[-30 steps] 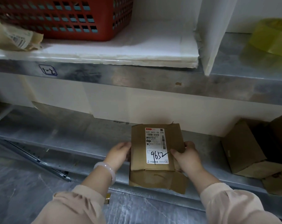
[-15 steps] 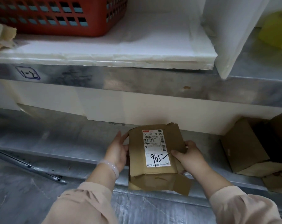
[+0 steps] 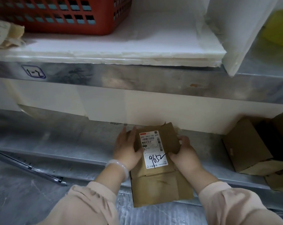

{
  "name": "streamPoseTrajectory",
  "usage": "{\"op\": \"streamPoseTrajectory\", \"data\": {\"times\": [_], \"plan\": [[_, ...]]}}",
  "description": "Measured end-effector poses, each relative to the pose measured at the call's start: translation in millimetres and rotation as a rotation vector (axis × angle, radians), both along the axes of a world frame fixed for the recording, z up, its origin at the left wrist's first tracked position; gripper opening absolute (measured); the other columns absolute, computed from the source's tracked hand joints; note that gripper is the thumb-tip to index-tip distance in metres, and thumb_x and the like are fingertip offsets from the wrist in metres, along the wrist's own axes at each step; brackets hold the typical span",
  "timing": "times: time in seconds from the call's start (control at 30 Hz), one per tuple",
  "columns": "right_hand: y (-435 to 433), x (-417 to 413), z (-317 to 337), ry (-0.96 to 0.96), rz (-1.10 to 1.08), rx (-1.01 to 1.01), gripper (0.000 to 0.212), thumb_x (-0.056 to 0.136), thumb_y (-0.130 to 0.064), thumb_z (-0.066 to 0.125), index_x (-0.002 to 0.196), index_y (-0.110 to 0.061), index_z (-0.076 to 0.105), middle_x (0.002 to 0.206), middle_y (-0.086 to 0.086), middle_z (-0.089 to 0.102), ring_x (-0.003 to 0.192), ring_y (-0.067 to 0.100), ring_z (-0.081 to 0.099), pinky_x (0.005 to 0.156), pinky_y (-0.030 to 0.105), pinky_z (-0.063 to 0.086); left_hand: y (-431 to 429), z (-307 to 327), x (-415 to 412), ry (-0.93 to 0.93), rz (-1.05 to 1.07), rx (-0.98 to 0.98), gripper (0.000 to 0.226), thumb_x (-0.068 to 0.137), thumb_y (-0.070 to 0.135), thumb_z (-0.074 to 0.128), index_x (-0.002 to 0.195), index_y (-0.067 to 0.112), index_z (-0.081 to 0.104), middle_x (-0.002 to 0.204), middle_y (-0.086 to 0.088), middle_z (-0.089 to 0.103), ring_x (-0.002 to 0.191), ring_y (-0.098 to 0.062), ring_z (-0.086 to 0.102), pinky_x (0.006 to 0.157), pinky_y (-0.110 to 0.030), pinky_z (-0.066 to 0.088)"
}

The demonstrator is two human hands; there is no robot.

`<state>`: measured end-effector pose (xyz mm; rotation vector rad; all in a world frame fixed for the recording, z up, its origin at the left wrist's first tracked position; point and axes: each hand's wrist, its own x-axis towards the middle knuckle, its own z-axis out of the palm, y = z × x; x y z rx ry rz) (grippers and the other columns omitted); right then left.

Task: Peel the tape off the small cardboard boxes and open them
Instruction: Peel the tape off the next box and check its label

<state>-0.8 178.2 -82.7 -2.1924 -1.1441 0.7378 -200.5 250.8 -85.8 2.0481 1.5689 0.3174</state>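
Observation:
A small brown cardboard box [image 3: 160, 184] lies at the front edge of the lower metal shelf [image 3: 56, 140]. A white shipping label [image 3: 153, 150] with "9652" handwritten on it covers its top, and its near flaps hang open toward me. My left hand [image 3: 127, 149] lies against the box's left side with its fingers stretched forward along the top edge. My right hand [image 3: 184, 151] grips the box's right side, thumb on top near the label. Any tape is too hard to make out.
An opened brown box [image 3: 247, 146] stands at the right of the lower shelf. On the upper shelf sit a red plastic basket [image 3: 61, 15] on a white foam sheet [image 3: 121, 46], crumpled packaging [image 3: 4, 34] at left, and a yellow-green object [image 3: 278, 28] at right.
My left hand has slid forward along the box's left side, fingers now stretched out flat. The box sits slightly further onto the shelf. The camera has shifted closer.

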Motion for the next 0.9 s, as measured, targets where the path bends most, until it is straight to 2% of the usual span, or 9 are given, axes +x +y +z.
{"op": "streamPoseTrajectory", "data": {"times": [0.07,0.13,0.23,0.3,0.4,0.47,0.57,0.73,0.9], "plan": [[-1.2,-9.4,-11.6,0.016,0.107,0.102,0.070,0.077,-0.025,0.068,0.138,-0.028,0.033,0.114,0.000,0.063,0.099,0.020,0.063,0.077,0.026,0.049,-9.6,-6.9,4.3,0.261,-0.188,0.234,0.072,0.089,0.049,0.051,0.149,0.042,0.012,0.161,-0.001,-0.010,0.147,-0.027,-0.011,0.118,-0.045,-0.001],[-5.0,-13.5,-31.6,-0.080,0.284,0.100,0.085,0.075,-0.034,0.067,0.148,-0.033,0.023,0.132,0.004,0.050,0.118,0.021,0.052,0.095,0.035,0.048,-17.7,-13.8,9.1,0.313,-0.365,0.194,0.068,0.091,0.053,0.047,0.149,0.040,0.016,0.161,0.000,-0.004,0.147,-0.023,-0.010,0.117,-0.041,-0.005],[-17.2,-20.7,-48.3,-0.524,0.408,-0.012,0.070,0.080,-0.052,0.057,0.144,-0.033,0.037,0.156,0.011,0.022,0.142,0.035,0.025,0.108,0.047,0.034,-22.6,-35.4,4.0,0.386,-0.452,0.059,0.073,0.091,0.062,0.039,0.151,0.040,0.004,0.161,0.006,-0.010,0.147,-0.018,-0.013,0.117,-0.039,-0.008],[-25.1,-26.7,-54.8,-0.628,0.466,0.032,0.061,0.084,-0.061,0.041,0.132,-0.027,0.054,0.149,0.012,0.040,0.137,0.034,0.031,0.104,0.052,0.038,-21.2,-45.5,-1.8,0.417,-0.449,0.044,0.073,0.090,0.067,0.031,0.150,0.042,-0.002,0.160,0.009,-0.014,0.146,-0.016,-0.014,0.117,-0.039,-0.009],[-27.2,-24.1,-70.3,-0.661,0.533,-0.043,0.066,0.095,-0.063,0.014,0.136,-0.021,0.045,0.139,0.003,0.053,0.132,0.020,0.035,0.104,0.043,0.029,-19.5,-51.4,-5.4,0.454,-0.458,0.067,0.077,0.081,0.077,0.014,0.149,0.045,-0.004,0.160,0.010,-0.014,0.147,-0.015,-0.013,0.117,-0.038,-0.009],[-23.6,-22.2,-66.0,-0.640,0.563,-0.115,0.072,0.094,-0.065,0.008,0.135,-0.021,0.048,0.136,0.000,0.056,0.130,0.019,0.044,0.106,0.041,0.030,-19.4,-52.7,-4.6,0.459,-0.449,0.089,0.085,0.070,0.079,0.001,0.148,0.046,-0.003,0.160,0.010,-0.011,0.147,-0.015,-0.010,0.116,-0.037,-0.008],[-18.8,-20.6,-57.0,-0.670,0.556,-0.153,0.074,0.093,-0.067,0.012,0.127,-0.023,0.061,0.131,0.001,0.060,0.121,0.021,0.057,0.106,0.044,0.030,-22.9,-51.5,-4.6,0.462,-0.392,0.111,0.087,0.068,0.079,-0.002,0.148,0.046,0.000,0.161,0.010,-0.006,0.147,-0.017,-0.006,0.118,-0.037,-0.002],[-25.9,-28.9,-48.9,-0.632,0.550,0.003,0.062,0.081,-0.058,0.041,0.130,-0.023,0.056,0.131,0.008,0.059,0.120,0.030,0.056,0.099,0.053,0.041,-24.6,-39.6,-20.1,0.489,-0.153,0.010,0.086,0.072,0.080,0.003,0.150,0.042,0.004,0.161,0.007,-0.002,0.146,-0.022,0.000,0.115,-0.041,0.010],[-38.1,-58.0,-45.6,-0.601,0.635,0.014,0.058,0.079,-0.061,0.044,0.129,-0.034,0.055,0.133,0.002,0.058,0.123,0.025,0.055,0.099,0.045,0.045,-17.6,-20.7,-50.5,0.503,0.096,-0.133,0.073,0.087,0.072,0.020,0.151,0.040,0.006,0.160,-0.001,0.004,0.144,-0.028,0.005,0.111,-0.043,0.015]]}}
